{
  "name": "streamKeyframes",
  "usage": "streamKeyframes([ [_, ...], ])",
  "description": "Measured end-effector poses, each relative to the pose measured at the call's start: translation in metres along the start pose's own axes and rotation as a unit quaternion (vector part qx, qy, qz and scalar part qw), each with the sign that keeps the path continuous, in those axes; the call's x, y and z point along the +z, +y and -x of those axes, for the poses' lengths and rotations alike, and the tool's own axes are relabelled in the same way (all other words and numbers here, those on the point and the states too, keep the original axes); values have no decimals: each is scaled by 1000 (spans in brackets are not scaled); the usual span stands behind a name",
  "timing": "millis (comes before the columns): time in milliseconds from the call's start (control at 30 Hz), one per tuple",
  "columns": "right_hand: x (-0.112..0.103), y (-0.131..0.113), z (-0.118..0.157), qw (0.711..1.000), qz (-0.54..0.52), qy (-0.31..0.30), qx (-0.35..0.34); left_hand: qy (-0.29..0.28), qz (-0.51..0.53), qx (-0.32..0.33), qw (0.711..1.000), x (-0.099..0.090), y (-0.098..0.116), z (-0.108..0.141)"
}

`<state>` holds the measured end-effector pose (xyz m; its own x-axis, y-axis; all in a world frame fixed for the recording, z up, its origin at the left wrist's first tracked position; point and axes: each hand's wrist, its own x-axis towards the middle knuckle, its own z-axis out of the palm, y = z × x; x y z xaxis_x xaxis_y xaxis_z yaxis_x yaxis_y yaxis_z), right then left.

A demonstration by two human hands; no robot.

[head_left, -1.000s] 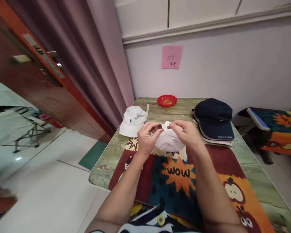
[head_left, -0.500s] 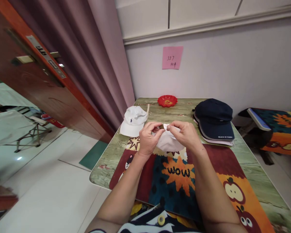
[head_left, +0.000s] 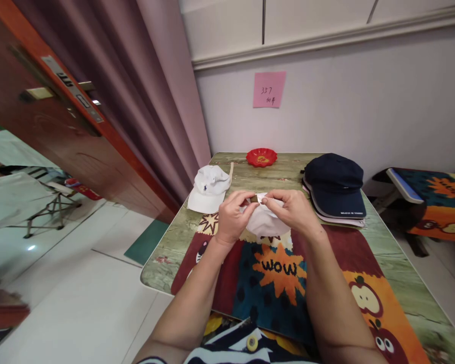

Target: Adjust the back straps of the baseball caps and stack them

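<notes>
Above the mat in front of me, a white cap (head_left: 266, 222) hangs with its crown toward me and its strap upward. My left hand (head_left: 233, 215) pinches the small brownish buckle (head_left: 254, 198) at the strap's left part. The white strap (head_left: 261, 197) runs across to my right hand (head_left: 290, 210), whose thumb and forefinger are closed on it. My hands partly cover the cap, and its visor is hidden. Just left of my left hand lies another white cap (head_left: 208, 189) with a small dark logo.
Dark navy caps (head_left: 335, 184) are stacked over paler ones at the table's right. A red scalloped dish (head_left: 262, 157) stands at the back near the wall. Beneath my arms is a colourful mat (head_left: 273, 283) with "WOW" on it. A wooden door (head_left: 109, 167) is at left.
My two hands have shifted very slightly, and a bit more of the buckle shows between the left fingers. Everything else stays the same.
</notes>
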<state>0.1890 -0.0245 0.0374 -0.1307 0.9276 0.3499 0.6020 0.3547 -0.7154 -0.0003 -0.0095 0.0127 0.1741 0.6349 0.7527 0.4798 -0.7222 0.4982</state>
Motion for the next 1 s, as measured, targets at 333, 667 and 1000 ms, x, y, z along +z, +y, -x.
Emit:
streamKeyframes([
  [333,5,4,-2,998,-59,7,-13,-2,-67,64,996,0,-2,2],
  [667,-4,7,-1,997,-58,-51,-27,-50,0,17,999,-1,-6,-1],
  [1000,-4,7,-1,997,-66,-29,-12,-95,-12,53,994,-1,-6,-4],
])
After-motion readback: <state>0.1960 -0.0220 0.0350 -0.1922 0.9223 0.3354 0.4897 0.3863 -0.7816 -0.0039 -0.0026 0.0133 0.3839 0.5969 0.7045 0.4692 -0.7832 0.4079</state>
